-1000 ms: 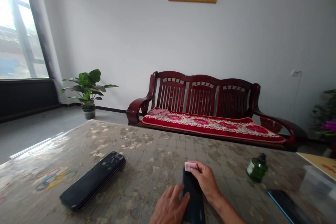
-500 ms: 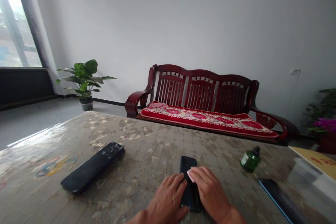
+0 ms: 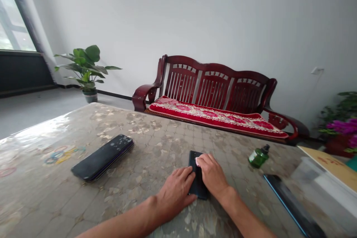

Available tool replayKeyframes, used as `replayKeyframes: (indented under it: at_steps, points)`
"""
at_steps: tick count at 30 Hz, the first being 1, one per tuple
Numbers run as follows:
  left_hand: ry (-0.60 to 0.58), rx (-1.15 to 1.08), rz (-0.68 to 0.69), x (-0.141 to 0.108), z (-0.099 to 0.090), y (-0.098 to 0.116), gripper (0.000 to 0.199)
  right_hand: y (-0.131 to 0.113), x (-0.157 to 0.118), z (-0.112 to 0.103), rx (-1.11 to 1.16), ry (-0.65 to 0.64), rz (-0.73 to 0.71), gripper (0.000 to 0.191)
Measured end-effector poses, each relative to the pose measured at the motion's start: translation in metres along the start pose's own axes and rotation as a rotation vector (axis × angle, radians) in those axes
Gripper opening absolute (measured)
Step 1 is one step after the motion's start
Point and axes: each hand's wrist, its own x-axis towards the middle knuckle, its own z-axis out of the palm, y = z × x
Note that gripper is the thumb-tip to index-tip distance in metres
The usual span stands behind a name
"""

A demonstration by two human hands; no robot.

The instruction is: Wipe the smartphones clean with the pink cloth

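A dark smartphone (image 3: 198,180) lies back up on the table in front of me, its camera end pointing away. My left hand (image 3: 175,189) grips it along the left side, with the thumb at the near end and the fingers on the left edge. Pinched in my right hand (image 3: 212,173) is a small pale pink cloth or pad (image 3: 198,161), pressed on the phone's back close to the cameras. The right fingers cover most of that pad and part of the phone.
Left of my hands lies a stack of dark phones (image 3: 103,158), with coloured rubber bands (image 3: 63,155) beyond. To the right are a green pump bottle (image 3: 258,157), another phone (image 3: 291,202) and a clear plastic box (image 3: 306,173). A wooden bench (image 3: 213,91) stands behind the table.
My right hand has slid the pink pad up the phone's back toward the camera end. The left hand still holds the phone. The whole view has shifted somewhat downward.
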Motion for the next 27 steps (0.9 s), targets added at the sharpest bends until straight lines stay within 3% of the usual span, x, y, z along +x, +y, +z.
replayKeyframes:
  at_steps: [5, 13, 20, 24, 27]
  points:
    - [-0.002, -0.010, 0.014, 0.000, -0.004, 0.003, 0.046, -0.003, -0.012, -0.005, 0.060, -0.019, -0.010, 0.031]
    - [-0.014, -0.006, 0.025, 0.000, -0.005, 0.002, 0.046, 0.009, 0.021, 0.008, 0.074, 0.015, 0.141, 0.030]
    - [0.012, 0.023, 0.028, 0.001, -0.001, 0.002, 0.048, -0.004, -0.011, 0.003, 0.131, 0.014, -0.015, 0.031]
    - [0.009, 0.065, 0.032, 0.001, -0.001, 0.001, 0.049, 0.004, 0.006, 0.014, 0.093, 0.074, 0.053, 0.029]
    - [0.005, 0.083, 0.043, 0.000, -0.002, 0.001, 0.048, 0.008, 0.025, 0.015, 0.059, 0.041, 0.093, 0.026]
